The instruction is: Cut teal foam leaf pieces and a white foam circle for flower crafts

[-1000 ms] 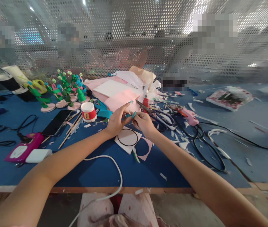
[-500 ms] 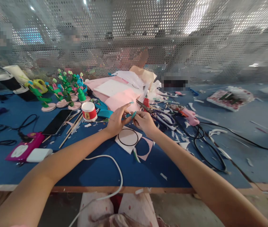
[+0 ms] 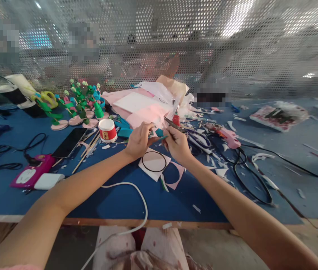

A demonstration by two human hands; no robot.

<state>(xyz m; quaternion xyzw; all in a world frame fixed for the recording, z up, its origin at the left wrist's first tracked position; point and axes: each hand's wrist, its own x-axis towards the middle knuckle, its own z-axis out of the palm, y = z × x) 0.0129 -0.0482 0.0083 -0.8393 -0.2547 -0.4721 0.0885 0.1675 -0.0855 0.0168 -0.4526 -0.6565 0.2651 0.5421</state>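
teal strip (image 3: 159, 138): being held up just beyond the white card (image 3: 153, 162) | right hand (image 3: 177, 144): pinching the teal strip | left hand (image 3: 139, 141): curling beside it, grip unclear | cup (image 3: 108, 131): standing left of white card | glue gun (image 3: 231, 138): lying right

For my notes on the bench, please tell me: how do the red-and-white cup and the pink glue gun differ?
The red-and-white cup stands upright; the pink glue gun lies down. The gun has a black cord; the cup has none. Both are on the blue table.
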